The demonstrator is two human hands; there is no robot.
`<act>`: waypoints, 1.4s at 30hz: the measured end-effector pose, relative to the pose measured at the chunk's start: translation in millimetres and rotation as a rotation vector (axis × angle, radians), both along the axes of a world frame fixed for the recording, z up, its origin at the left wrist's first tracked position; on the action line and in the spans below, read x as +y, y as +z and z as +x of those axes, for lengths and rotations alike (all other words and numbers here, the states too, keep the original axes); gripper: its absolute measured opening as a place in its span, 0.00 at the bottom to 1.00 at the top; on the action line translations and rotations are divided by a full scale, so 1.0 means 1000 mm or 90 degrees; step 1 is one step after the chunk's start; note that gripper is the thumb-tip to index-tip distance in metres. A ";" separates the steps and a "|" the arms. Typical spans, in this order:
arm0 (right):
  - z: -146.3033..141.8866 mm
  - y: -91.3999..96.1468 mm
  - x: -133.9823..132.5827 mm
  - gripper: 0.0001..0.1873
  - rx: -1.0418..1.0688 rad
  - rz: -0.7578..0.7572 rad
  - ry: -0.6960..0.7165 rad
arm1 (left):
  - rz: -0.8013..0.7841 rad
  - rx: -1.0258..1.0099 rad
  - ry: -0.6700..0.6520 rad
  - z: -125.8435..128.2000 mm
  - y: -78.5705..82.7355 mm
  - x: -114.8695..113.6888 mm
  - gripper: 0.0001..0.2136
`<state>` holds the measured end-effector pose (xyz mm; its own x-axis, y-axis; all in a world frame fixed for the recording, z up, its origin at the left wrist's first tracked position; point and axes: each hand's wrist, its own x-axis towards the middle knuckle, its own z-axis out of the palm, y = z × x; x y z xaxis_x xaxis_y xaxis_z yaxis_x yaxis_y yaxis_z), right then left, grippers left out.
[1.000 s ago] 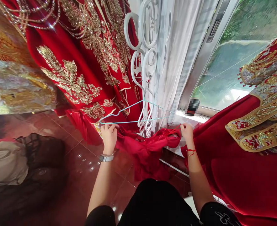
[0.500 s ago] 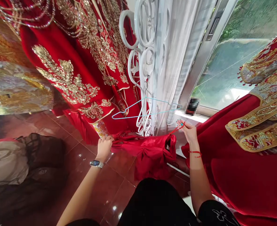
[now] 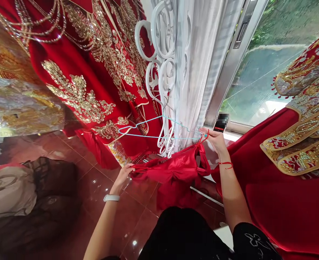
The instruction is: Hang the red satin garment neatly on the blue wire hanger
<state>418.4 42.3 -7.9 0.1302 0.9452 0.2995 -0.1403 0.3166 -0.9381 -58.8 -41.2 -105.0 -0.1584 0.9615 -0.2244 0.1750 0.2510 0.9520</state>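
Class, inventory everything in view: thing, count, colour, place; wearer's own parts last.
strappy garment: 1, red, centre
hanger: 1, light blue, above garment
scrollwork: unclear, white, upper centre
window: 1, silver frame, upper right
curtain: 1, white, beside window
embroidered clothing: unclear, red-gold, upper left
patterned cloth: 1, gold-silver, far left
beaded clothing: unclear, red-gold, right
bundle: unclear, dark-beige, lower left
tiled floor: 1, reddish, below
worn clothing: unclear, black, bottom
bracelet: 1, red, right wrist
wristband: 1, white, left wrist
left hand: 1, bare, garment's left end
right hand: 1, bare, garment's right end
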 end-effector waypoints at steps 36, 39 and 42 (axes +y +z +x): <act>-0.026 0.058 0.002 0.20 -0.495 0.210 -0.074 | 0.227 -0.191 0.151 0.020 0.084 0.021 0.28; -0.019 0.062 0.006 0.21 -0.523 0.234 -0.068 | 0.240 -0.178 0.137 0.019 0.107 0.032 0.27; -0.015 0.066 0.009 0.21 -0.532 0.240 -0.065 | 0.246 -0.149 0.096 0.024 0.128 0.040 0.26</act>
